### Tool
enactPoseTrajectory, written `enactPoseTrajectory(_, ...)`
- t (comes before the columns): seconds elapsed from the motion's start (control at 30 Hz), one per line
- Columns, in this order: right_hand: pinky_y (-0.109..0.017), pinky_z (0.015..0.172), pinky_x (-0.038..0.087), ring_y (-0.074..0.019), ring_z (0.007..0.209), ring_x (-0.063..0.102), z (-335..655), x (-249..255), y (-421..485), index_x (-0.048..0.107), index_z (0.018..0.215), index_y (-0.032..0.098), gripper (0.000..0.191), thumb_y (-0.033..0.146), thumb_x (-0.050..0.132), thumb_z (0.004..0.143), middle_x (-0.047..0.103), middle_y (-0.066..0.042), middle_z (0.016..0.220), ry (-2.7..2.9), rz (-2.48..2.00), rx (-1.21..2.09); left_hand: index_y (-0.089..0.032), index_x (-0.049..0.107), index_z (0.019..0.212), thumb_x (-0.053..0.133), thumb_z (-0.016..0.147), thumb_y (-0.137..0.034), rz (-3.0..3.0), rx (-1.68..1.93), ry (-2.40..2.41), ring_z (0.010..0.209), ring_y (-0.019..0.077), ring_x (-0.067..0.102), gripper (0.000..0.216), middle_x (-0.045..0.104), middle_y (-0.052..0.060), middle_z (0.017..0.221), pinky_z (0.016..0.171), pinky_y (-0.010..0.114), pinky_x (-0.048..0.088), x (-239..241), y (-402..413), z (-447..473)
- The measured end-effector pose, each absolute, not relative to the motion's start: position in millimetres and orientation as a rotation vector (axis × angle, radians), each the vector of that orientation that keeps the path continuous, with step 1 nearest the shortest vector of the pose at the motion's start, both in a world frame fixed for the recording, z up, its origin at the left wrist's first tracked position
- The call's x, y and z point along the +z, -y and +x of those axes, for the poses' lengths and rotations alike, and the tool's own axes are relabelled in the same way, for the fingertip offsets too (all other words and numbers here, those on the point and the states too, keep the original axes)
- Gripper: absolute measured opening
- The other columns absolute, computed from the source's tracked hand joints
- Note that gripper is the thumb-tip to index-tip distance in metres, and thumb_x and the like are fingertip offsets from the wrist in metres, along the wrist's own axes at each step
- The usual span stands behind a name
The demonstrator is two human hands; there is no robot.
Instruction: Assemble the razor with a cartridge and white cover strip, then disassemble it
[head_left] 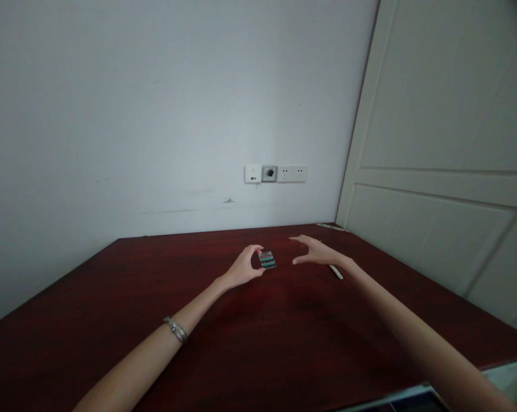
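My left hand [243, 266] grips a small, flat, clear case [267, 260] by its left edge, thumb at the near side and fingers at the far side. Rows of teal and dark colour show in the case; what they are is too small to tell. To the right of it, my right hand [313, 252] hovers over the table with fingers and thumb spread and nothing between them. A thin white stick-like thing [336, 272] lies on the table just below the right wrist, partly hidden by it.
The dark red wooden table [224, 337] meets a white wall with sockets [291, 174]. A pale panelled door [438, 217] borders the right side. A thin strip [332, 227] lies at the far right corner. A dark-screened device [417, 401] shows at the near edge.
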State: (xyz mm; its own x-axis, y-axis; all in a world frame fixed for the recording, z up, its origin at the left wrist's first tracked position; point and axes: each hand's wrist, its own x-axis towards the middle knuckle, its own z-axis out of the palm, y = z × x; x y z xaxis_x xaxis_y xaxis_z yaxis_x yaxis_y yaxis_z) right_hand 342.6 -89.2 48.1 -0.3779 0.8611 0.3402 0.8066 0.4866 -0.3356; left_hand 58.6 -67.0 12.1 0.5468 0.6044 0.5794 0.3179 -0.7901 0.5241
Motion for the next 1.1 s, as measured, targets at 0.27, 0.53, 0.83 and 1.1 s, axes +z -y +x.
enactPoseTrajectory(0.27, -0.039, 0.089, 0.04, -0.023, 0.103, 0.05, 280, 64, 116, 0.052, 0.118, 0.021, 0.066, 0.046, 0.073, 0.061, 0.055, -0.008, 0.112, 2.463, -1.093, 0.325, -0.018, 0.045, 0.114, 0.067, 0.063, -0.021, 2.472, 1.069, -0.667, 0.1, 0.0201, 0.052, 0.055, 0.054, 0.008, 0.111, 0.091, 0.036, 0.041, 26, 92, 67)
enactPoseTrajectory(0.53, -0.029, 0.07, 0.044, -0.0146, 0.08, 0.054, 274, 62, 116, 0.06, 0.106, 0.022, 0.042, 0.035, 0.07, 0.067, 0.052, -0.005, 0.104, 2.487, -1.08, 0.364, -0.019, 0.044, 0.117, 0.068, 0.064, -0.022, 2.416, 1.077, -0.696, 0.1, 0.0204, 0.054, 0.058, 0.057, 0.007, 0.109, 0.092, 0.037, 0.041, 20, 87, 64)
enactPoseTrajectory(0.83, -0.034, 0.083, 0.043, -0.0197, 0.091, 0.055, 346, 64, 81, 0.06, 0.107, 0.016, 0.051, 0.042, 0.068, 0.065, 0.06, -0.007, 0.102, 2.286, -1.309, 0.294, -0.018, 0.047, 0.111, 0.061, 0.073, -0.025, 2.222, 1.16, -0.834, 0.102, 0.0183, 0.056, 0.042, 0.059, 0.009, 0.108, 0.089, 0.036, 0.044, 21, 72, 57)
enactPoseTrajectory(1.1, -0.033, 0.084, 0.044, -0.0235, 0.094, 0.059, 475, 47, 62, 0.064, 0.102, 0.012, 0.043, 0.028, 0.067, 0.062, 0.065, -0.01, 0.104, 2.08, -1.783, 0.4, -0.018, 0.05, 0.103, 0.056, 0.076, -0.024, 2.132, 1.23, -1.013, 0.092, 0.0169, 0.06, 0.028, 0.064, 0.008, 0.098, 0.084, 0.034, 0.047, 14, 43, 32)
